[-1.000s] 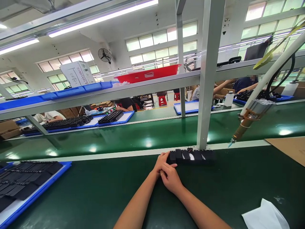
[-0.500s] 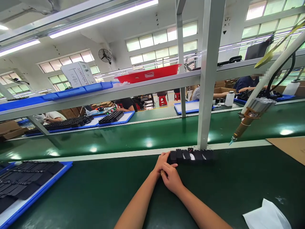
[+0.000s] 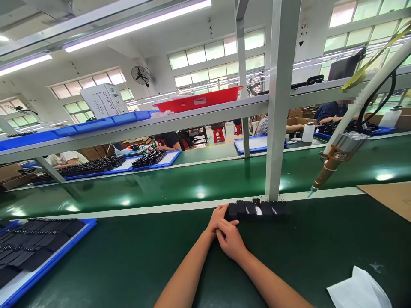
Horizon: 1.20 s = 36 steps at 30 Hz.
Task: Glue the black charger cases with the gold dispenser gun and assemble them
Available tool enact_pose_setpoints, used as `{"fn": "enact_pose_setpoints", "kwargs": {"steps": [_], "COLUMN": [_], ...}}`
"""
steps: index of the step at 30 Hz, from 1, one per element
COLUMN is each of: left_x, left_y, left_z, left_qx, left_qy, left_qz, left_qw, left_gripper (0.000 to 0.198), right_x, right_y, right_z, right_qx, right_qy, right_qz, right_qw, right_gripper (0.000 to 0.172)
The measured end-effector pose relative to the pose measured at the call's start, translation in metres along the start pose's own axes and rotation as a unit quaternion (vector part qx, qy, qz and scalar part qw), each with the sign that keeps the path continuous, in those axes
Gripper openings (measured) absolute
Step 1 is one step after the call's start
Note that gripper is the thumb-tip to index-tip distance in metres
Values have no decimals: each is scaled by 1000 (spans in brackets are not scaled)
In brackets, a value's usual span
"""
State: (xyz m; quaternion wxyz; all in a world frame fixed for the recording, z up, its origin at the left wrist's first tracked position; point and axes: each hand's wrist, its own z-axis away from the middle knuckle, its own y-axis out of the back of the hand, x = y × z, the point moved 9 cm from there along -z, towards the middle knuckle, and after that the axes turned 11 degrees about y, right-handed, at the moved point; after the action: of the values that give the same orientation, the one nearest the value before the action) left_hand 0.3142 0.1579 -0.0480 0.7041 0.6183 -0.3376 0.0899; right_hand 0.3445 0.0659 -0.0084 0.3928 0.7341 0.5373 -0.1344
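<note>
A row of black box-shaped parts (image 3: 257, 210) stands against the pale strip at the bench's back edge, with white glints or marks on some fronts. My left hand (image 3: 218, 219) lies at the row's left end, its fingers stretched out and touching or very near the first box. Over the left hand's thumb side, my right hand (image 3: 231, 240) rests with curled fingers closed about it. The forearms converge from below. Neither hand holds a box. Part of the left palm is hidden beneath the right fingers.
At left, a blue-rimmed tray (image 3: 75, 237) holds many flat black parts. A brown dispenser with a blue tip (image 3: 316, 184) hangs at right. White cloth or paper (image 3: 359, 291) and cardboard (image 3: 388, 199) lie right. A metal post (image 3: 276, 128) rises behind the row; co-workers sit beyond.
The view has shifted very slightly to the right. Both hands and the row of boxes stay in place.
</note>
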Motion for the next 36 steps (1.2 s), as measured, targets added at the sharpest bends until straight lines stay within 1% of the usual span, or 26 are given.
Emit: {"fn": "enact_pose_setpoints", "kwargs": {"steps": [9, 15, 20, 28, 36], "left_x": [4, 4, 6, 6, 6], "left_y": [2, 2, 1, 1, 0], "left_z": [2, 2, 2, 3, 3], "left_qx": [2, 0, -2, -4, -6], "left_qy": [-12, -11, -9, 13, 6], "left_qz": [2, 2, -1, -8, -6], "left_qw": [1000, 1000, 1000, 1000, 1000], "left_gripper": [78, 83, 81, 84, 85], "right_x": [-1, -1, -1, -3, -3], "right_y": [1, 2, 3, 3, 4], "right_z": [-2, -1, 0, 0, 0], "right_qx": [3, 3, 3, 2, 1], "right_qy": [3, 3, 9, 15, 18], "right_qz": [2, 2, -2, 1, 0], "right_qw": [1000, 1000, 1000, 1000, 1000], "right_gripper": [24, 24, 24, 23, 24]}}
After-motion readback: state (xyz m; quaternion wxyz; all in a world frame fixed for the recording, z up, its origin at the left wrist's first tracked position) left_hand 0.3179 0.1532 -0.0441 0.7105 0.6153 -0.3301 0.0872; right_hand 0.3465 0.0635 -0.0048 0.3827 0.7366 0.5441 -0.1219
